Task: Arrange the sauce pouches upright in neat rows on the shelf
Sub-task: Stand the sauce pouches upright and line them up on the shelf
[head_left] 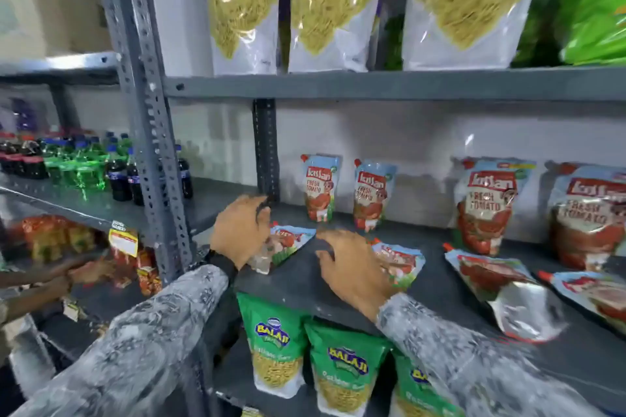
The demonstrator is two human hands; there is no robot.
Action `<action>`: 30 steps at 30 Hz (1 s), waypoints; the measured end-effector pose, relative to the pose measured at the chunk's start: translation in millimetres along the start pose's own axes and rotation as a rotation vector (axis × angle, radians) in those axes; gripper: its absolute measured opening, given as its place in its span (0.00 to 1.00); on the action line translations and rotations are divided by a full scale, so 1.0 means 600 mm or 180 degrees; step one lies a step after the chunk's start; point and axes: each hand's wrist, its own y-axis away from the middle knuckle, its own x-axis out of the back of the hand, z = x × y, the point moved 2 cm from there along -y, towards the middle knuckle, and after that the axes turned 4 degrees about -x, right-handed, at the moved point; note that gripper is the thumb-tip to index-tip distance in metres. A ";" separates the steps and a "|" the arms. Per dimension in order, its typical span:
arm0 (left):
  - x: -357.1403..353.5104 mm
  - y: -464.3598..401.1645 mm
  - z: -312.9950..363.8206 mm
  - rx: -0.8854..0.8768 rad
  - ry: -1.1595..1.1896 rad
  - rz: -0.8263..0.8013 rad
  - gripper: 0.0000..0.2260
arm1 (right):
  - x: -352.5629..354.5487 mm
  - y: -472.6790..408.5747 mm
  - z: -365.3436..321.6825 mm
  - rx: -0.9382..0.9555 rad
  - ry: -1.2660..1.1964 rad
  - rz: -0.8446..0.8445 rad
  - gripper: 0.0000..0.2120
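Centrally, at mid-frame, the left hand (241,234) curls its fingers around a toppled tomato sauce pouch (286,245) on the grey shelf (338,281), the right hand (352,269) spread open beside it; soft, slippery, sloshing, probably best pinched near its stiffer top seam.

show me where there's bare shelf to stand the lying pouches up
Bare shelf runs along the front edge between the left hand and right hand. Another patch lies behind the right hand, between the two small upright pouches and the large upright pouch. The right end is crowded with flat large pouches.
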 end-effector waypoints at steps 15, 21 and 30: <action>-0.139 -0.084 -0.178 0.2248 0.2410 -0.2031 0.07 | -0.190 -0.138 -0.025 -0.3161 -0.3758 -0.0665 0.14; -0.137 -0.073 -0.168 0.2551 0.2839 -0.2068 0.08 | -0.187 -0.146 -0.024 -0.3342 -0.3834 -0.0589 0.09; -0.121 -0.144 -0.138 0.1485 0.3068 -0.0537 0.04 | -0.121 -0.247 -0.018 -0.1861 -0.2445 0.0598 0.11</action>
